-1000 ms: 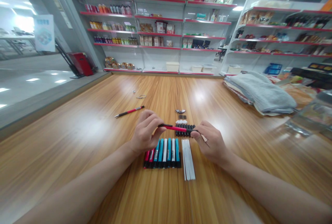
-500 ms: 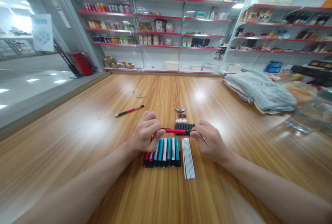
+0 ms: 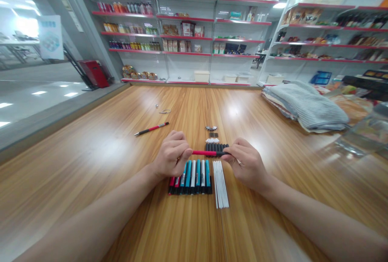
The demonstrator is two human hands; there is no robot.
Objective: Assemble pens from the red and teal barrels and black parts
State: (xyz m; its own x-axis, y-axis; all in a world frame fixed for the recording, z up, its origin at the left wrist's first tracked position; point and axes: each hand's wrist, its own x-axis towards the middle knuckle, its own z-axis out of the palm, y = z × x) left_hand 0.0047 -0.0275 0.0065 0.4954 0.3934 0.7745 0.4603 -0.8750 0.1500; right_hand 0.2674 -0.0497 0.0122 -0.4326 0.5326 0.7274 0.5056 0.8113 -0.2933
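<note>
A big wooden table (image 3: 194,229), two hands, and one red and black pen (image 3: 204,153).
A pile of folded cloth (image 3: 309,104) sits on the right side of the table. The left hand (image 3: 172,153) is closed tight on the red end of the pen, and the right hand (image 3: 245,163) pinches its black end, so the pen lies flat in the air between them. Under it is a row of pink, blue and white tubes (image 3: 194,176), with thin white sticks (image 3: 220,184) beside it. Another pen (image 3: 151,129) lies off to the left. Behind the held pen are short black tubes (image 3: 212,147), then little white tips (image 3: 212,140).
</note>
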